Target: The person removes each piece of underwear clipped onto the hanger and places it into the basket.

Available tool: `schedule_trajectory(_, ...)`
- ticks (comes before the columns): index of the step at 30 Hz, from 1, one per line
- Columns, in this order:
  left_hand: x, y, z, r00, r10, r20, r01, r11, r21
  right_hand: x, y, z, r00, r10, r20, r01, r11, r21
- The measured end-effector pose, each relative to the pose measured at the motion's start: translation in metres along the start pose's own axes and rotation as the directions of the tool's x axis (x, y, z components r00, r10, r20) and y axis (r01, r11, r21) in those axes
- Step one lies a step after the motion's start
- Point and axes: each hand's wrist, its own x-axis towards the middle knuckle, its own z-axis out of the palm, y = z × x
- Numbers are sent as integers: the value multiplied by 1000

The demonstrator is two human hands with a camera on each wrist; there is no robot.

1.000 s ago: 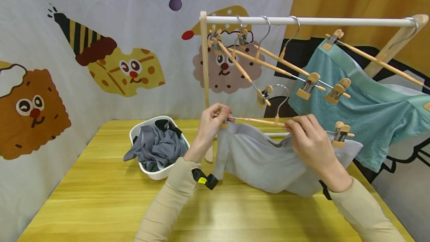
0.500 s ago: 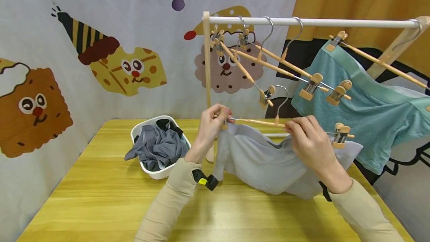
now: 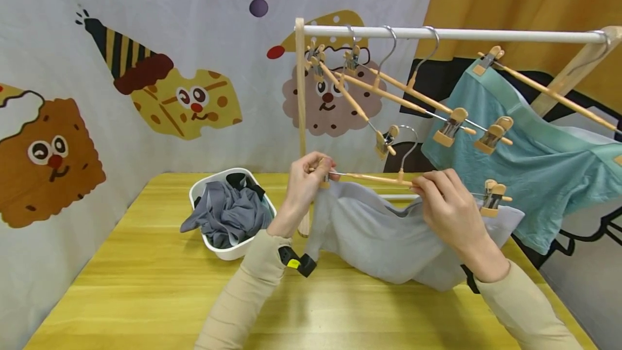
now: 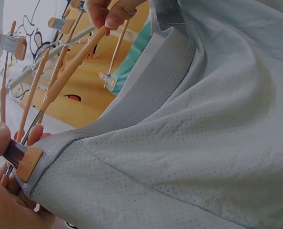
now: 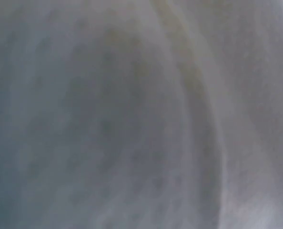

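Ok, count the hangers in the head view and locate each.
5: one hanger in the left hand and right hand; three bare hangers on the left half of the rail; one hanger with teal garment near its right end. Others might be hidden.

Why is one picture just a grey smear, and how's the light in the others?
Right wrist view: light grey boxers fill nearly the whole frame, blurred, probably too close to the lens; left wrist view: dimmer and muted, though their tiny holes show; head view: bright, with soft glare and a faint shadow on the wood-grain table.
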Motion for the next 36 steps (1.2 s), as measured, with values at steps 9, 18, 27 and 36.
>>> schedule_trajectory(9,-2,1,0,1000,25,-11,-25,1000,19,0,0,-1,1000,1,7,-1,1000,6)
schedule_trajectory(18,-2,1,0,999,33,-28,-32,999,22,0,0,0,1000,13,3,-13,1000,8)
schedule_trajectory(27,-3,4,0,998,48,-40,-47,998,47,0,-1,1,1000,16,-9,-16,1000,6)
schedule_trajectory(36,-4,7,1,998,58,-33,-57,998,39,-1,-2,-1,999,22,-24,-22,1000,14)
